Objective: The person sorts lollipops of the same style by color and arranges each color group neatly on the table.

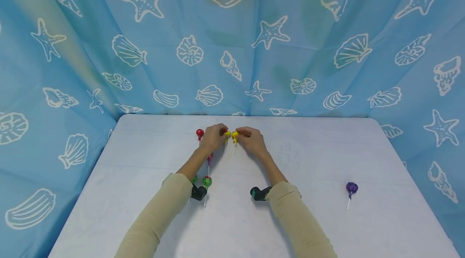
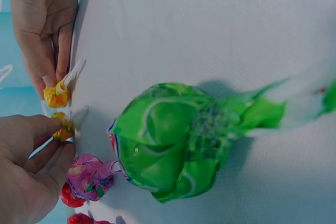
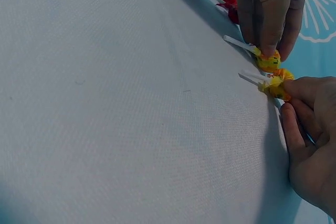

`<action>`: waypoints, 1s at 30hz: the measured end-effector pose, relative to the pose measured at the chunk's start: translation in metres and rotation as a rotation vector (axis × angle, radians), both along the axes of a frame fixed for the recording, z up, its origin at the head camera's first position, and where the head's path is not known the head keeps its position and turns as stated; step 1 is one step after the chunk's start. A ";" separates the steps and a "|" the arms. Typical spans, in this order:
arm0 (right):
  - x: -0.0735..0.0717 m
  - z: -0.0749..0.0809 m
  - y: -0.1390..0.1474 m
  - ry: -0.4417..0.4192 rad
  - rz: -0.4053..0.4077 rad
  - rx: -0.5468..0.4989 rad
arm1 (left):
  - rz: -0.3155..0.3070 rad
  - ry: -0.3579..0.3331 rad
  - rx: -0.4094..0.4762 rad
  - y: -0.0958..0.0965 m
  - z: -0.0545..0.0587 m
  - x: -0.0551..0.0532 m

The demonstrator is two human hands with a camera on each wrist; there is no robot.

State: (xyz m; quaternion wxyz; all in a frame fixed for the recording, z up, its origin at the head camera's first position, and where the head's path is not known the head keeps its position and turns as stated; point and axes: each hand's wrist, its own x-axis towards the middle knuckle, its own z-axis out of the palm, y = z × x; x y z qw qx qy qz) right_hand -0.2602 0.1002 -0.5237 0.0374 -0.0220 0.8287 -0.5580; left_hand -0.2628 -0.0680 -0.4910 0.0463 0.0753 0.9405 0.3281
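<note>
Two yellow-wrapped lollipops lie side by side near the table's far edge, white sticks pointing toward me. My left hand (image 1: 214, 137) pinches the head of the left yellow lollipop (image 3: 268, 62) between thumb and fingers. Beside it, my right hand (image 1: 253, 141) pinches the head of the right yellow lollipop (image 1: 235, 134). In the right wrist view the two heads are close together. Just left of my left hand lies a red lollipop (image 1: 200, 132); another red lollipop (image 3: 234, 14) is hidden from the head view by that hand.
A pink lollipop (image 1: 210, 158) lies under the left forearm. Nearer are a green lollipop (image 1: 207, 181) and another green lollipop (image 1: 194, 179), partly covered by the sleeve. A purple lollipop (image 1: 351, 187) lies far right. A blue shell-patterned curtain (image 1: 232, 64) borders the white table (image 1: 308, 149).
</note>
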 end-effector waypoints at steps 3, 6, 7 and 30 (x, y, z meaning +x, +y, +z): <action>0.001 0.000 0.001 -0.003 0.002 0.004 | -0.002 0.006 0.010 0.000 0.000 0.000; 0.000 -0.001 0.001 -0.001 0.009 0.005 | -0.002 0.009 0.010 -0.001 -0.001 0.000; 0.000 -0.001 0.001 0.000 0.010 0.005 | -0.001 0.009 0.009 -0.001 -0.001 -0.001; -0.002 0.001 0.002 -0.028 0.006 -0.002 | -0.043 0.084 0.090 -0.005 0.006 0.004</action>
